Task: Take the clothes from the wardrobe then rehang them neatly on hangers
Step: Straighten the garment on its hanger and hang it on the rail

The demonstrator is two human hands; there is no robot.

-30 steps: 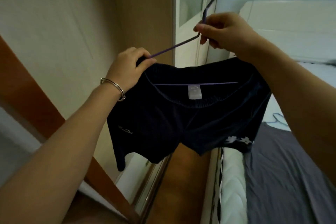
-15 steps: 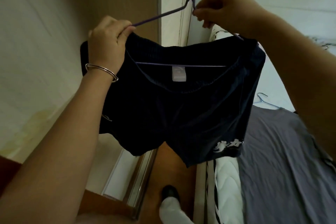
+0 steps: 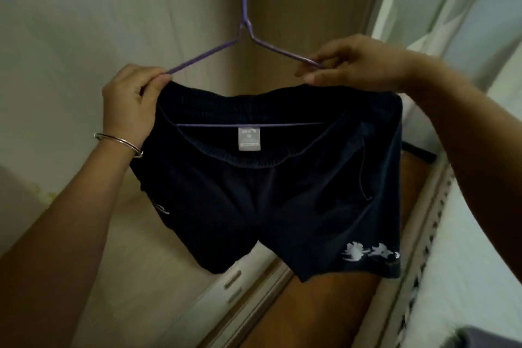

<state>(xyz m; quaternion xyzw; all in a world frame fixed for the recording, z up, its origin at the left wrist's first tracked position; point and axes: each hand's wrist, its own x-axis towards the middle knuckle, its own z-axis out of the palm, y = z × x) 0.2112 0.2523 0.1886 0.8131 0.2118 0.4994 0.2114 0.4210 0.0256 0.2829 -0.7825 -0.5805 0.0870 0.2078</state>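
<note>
Shorts [image 3: 282, 192] hang on purple hanger [image 3: 245, 17], each shoulder pinched by left hand [image 3: 132, 102] and right hand [image 3: 358, 62].

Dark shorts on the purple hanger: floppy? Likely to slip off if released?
Probably floppy: the shorts sag below the waistband. Likely light: a thin wire hanger bears them. May slip: left hand and right hand pinch the waistband onto it.

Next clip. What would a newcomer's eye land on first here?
The dark shorts, held up mid-frame on a purple wire hanger, whose bottom bar runs through the waistband. The left hand and right hand grip the hanger's two ends; a silver bangle sits on the left wrist.
</note>
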